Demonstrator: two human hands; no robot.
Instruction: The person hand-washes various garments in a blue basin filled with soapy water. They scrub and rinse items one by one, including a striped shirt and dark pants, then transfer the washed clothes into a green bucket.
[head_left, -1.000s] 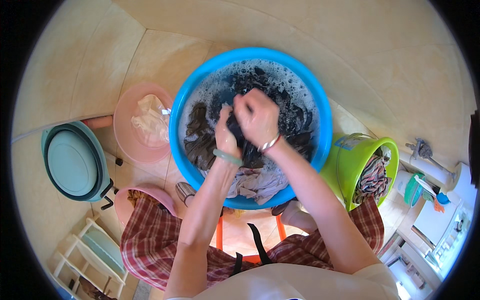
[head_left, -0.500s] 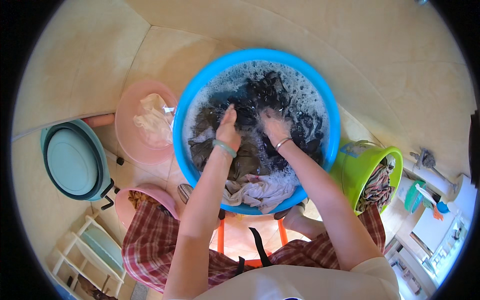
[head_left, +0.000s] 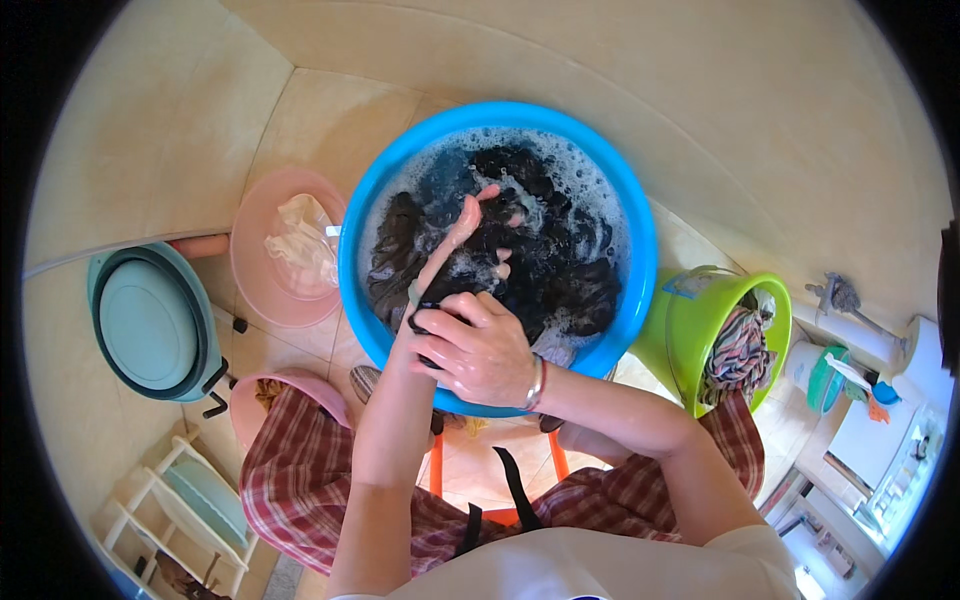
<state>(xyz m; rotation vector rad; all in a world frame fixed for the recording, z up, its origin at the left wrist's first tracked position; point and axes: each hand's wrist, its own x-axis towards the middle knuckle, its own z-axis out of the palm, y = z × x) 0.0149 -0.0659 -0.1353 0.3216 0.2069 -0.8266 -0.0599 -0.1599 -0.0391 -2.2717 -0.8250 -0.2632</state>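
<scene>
A blue tub [head_left: 647,250] holds sudsy water and soaked dark clothes [head_left: 580,295]. My left hand [head_left: 462,226] reaches into the middle of this tub, half under water. Dark cloth lies across that hand, and several fingertips show beyond the cloth, curled round it. My right hand [head_left: 485,345] crosses over my left wrist near the tub's near side. It is closed on a black wet cloth [head_left: 430,322], bunched against the left forearm. A brownish dark garment [head_left: 397,250] floats at the tub's left side. Whitish cloth [head_left: 556,345] shows partly at the near right.
To the left stand a pink basin [head_left: 255,275] with pale cloth, a teal folding basin [head_left: 150,325] and a second pink basin [head_left: 325,392] by my knee. A green bucket [head_left: 680,340] with striped cloth leans at the right. Tiled walls [head_left: 650,90] curve round behind.
My right hand has come out of the water, moving nearer and left onto my left wrist with black cloth. The white cloth at the near rim is now mostly hidden.
</scene>
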